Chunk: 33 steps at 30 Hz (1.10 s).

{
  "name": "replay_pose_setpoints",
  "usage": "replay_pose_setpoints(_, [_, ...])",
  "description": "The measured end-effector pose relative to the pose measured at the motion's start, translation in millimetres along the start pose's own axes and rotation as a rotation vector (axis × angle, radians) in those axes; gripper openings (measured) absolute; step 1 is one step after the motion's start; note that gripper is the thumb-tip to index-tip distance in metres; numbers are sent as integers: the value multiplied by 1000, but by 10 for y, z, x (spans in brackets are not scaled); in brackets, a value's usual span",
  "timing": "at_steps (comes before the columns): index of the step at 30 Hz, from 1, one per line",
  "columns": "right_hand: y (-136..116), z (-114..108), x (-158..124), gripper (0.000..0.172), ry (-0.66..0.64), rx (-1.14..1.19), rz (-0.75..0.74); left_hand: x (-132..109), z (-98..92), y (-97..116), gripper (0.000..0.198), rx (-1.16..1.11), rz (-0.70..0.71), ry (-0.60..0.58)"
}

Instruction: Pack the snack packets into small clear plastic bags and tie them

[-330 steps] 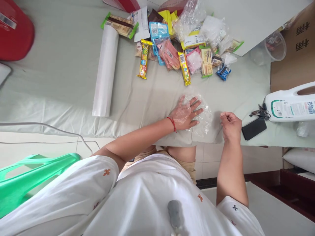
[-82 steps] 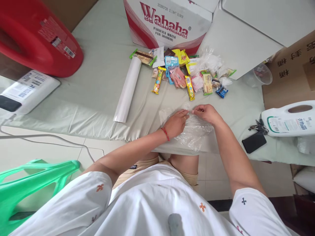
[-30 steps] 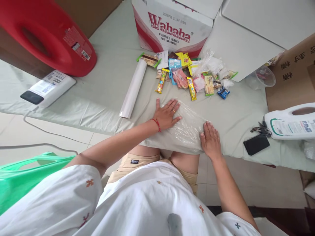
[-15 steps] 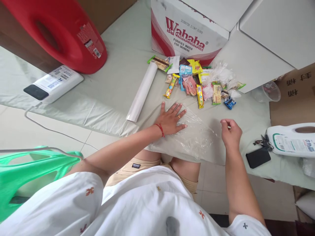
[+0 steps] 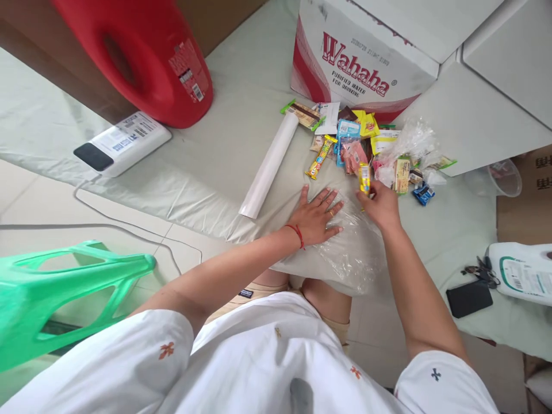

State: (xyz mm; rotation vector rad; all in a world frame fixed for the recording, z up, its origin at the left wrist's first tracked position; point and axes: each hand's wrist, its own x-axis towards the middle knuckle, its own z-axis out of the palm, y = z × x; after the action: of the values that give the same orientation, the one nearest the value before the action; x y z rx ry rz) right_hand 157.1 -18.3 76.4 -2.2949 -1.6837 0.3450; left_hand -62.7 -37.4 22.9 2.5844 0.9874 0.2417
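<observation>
My left hand (image 5: 317, 219) lies flat with fingers spread, pressing a sheet of clear plastic film (image 5: 351, 247) on the cloth-covered table. My right hand (image 5: 382, 204) pinches the near end of a small yellow snack packet (image 5: 364, 176) between thumb and fingers. The packet's lower end is partly hidden by the fingertips. Another yellow snack packet (image 5: 321, 157) lies farther left. Behind them is a pile of wrapped snacks, among them a pink packet (image 5: 352, 154), a blue packet (image 5: 347, 129) and a beige biscuit pack (image 5: 401, 175). A white roll (image 5: 269, 165) lies left of my left hand.
A Wahaha carton (image 5: 345, 69) stands behind the snacks. At the left are a red jug (image 5: 172, 75) and a white device (image 5: 125, 144) with a cable. A black phone (image 5: 469, 299), keys and a white bottle (image 5: 524, 270) lie right. A green stool (image 5: 86, 270) stands below left.
My right hand has moved forward and left from above the table's near edge to the yellow snack packet and closed on it. My left hand stays flat on the film. The view has shifted.
</observation>
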Motion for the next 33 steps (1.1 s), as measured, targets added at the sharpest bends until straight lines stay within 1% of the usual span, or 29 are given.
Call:
replay_pose_setpoints(2, [-306,132,74,41,-30,69,-86,3,-13,0,74,-7,-3,-3])
replay_pose_setpoints(4, [-689,339,276,45,-22,66,-109,7,-33,3,73,-10,-7,-13])
replay_pose_setpoints(6, [-1044,541,507,52,-10,41,-60,11,-53,6,70,-9,-6,-26])
replay_pose_setpoints(7, [-1179,610,599,55,-11,28,-38,12,-59,7,69,-9,-4,-30])
replay_pose_setpoints(9, [-1314,643,685,55,-32,11,-10,11,-64,7,68,-11,-1,-30])
replay_pose_setpoints(10, [-1304,595,674,50,-55,13,-15,10,-62,6,69,-16,-1,-25])
replay_pose_setpoints(12, [-1132,374,544,39,-117,53,-52,6,-54,4,70,-34,-7,-6])
replay_pose_setpoints(14, [-814,29,297,35,-187,130,-100,3,-47,4,69,-55,-12,9])
replay_pose_setpoints(16, [-455,-340,-21,36,-254,157,-97,4,-47,5,65,-71,-18,24])
replay_pose_setpoints(18, [-155,-618,-343,38,-394,101,-69,6,-52,6,62,-83,-26,33])
replay_pose_setpoints(19, [-49,-696,-484,37,-474,87,-68,8,-55,6,61,-87,-30,35])
replay_pose_setpoints(21, [64,-722,-693,33,-599,37,-93,9,-61,6,61,-90,-30,37])
replay_pose_setpoints(22, [77,-680,-756,30,-643,4,-118,9,-63,6,61,-90,-30,39])
replay_pose_setpoints(24, [51,-536,-803,26,-683,-81,-168,7,-65,4,62,-90,-31,44])
replay_pose_setpoints(26, [11,-382,-778,26,-662,-162,-200,5,-67,1,63,-95,-40,46])
replay_pose_setpoints(28, [4,-281,-734,31,-598,-201,-217,1,-71,-1,64,-107,-56,54])
replay_pose_setpoints(31, [70,-267,-711,45,-518,-131,-217,-7,-77,1,63,-131,-87,79])
replay_pose_setpoints(33, [139,-326,-723,50,-514,-47,-207,-11,-75,5,64,-136,-91,90])
